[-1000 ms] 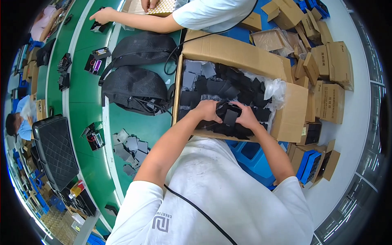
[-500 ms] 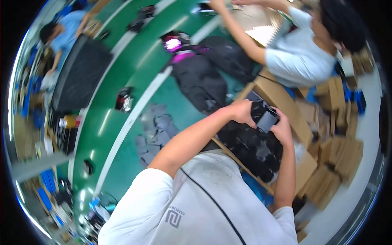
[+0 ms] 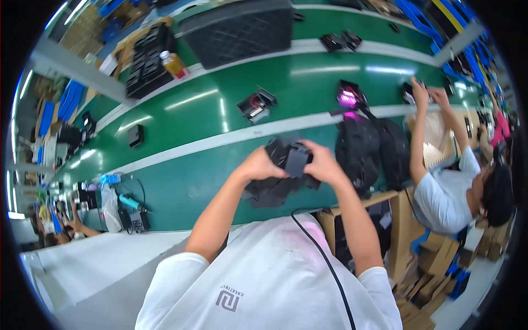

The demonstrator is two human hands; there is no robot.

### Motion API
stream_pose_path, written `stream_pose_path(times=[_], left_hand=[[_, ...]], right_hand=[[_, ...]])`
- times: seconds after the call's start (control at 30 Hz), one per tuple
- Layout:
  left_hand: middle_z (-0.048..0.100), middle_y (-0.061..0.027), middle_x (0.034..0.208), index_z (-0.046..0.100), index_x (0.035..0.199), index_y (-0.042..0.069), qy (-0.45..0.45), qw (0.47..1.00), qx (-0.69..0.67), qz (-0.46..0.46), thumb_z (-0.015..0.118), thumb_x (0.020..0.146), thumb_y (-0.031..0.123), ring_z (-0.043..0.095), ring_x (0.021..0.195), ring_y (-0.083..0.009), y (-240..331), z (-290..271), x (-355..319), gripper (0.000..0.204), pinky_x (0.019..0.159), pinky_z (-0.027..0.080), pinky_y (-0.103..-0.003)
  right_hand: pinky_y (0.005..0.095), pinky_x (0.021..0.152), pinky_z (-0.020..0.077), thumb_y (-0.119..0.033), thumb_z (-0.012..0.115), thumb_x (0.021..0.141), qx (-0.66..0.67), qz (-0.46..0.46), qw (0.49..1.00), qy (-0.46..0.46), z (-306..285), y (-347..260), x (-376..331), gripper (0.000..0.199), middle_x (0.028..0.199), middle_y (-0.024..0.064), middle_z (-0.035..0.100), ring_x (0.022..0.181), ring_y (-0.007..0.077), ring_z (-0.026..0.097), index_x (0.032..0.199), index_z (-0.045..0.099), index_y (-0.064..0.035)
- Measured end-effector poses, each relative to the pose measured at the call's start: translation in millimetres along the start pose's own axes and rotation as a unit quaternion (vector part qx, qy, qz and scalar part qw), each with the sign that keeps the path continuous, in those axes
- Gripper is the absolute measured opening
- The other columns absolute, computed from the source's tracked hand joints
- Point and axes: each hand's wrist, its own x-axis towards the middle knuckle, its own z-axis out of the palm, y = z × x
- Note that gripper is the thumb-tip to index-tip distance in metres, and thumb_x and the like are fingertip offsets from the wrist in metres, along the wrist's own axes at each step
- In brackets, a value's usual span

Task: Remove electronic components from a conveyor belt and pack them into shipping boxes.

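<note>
Above the green table in front of me, a black box-shaped part [image 3: 297, 159] with a flat grey face is held between my hands. My left hand [image 3: 260, 165] closes on its left side, thumb pointing at the grey face, while my right hand [image 3: 323, 163] wraps its right edge. More dark material shows between the fingers on the left; its shape is blurred. Right beneath lies a pile of dark grey flat pieces [image 3: 267, 193], partly covered by my hands and the part.
Two black bags [image 3: 356, 151] lie right of my hands, near a device with a pink light [image 3: 347, 99]. An open cardboard box [image 3: 397, 220] stands by my right arm. A co-worker [image 3: 448, 192] reaches over the table. Left are a teal tool [image 3: 131, 202] and a plastic bag [image 3: 111, 209].
My body and view have turned left. Both hands have carried the black part from over the cardboard box to over the grey pile on the table.
</note>
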Motion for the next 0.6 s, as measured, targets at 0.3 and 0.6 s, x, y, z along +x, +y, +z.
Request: stream_pose_path(times=[0.3,0.6], left_hand=[[0.068,-0.0097,0.098,0.061,0.118,0.009,0.151,0.965,0.037,-0.211,0.082,0.059,0.030,0.061,0.086,-0.0288,-84,-30,-75,0.065,0.079,0.047,-0.036],[0.060,-0.0089,0.114,0.058,0.119,0.007,0.239,0.951,0.181,-0.077,0.084,0.061,0.035,0.054,0.103,-0.0283,-115,-47,-81,0.069,0.090,0.042,-0.035]], right_hand=[[0.0411,0.087,0.0488,-0.010,0.065,0.073,-0.247,-0.030,0.937,-0.247,111,6,69,0.063,0.123,0.0193,0.059,0.108,0.0379,0.058,0.133,0.048,-0.0033],[0.0404,0.083,0.0497,-0.027,0.059,0.086,-0.384,-0.119,0.915,0.026,77,-29,223,0.030,0.113,0.0128,0.064,0.098,0.0317,0.062,0.102,0.064,-0.0016]])
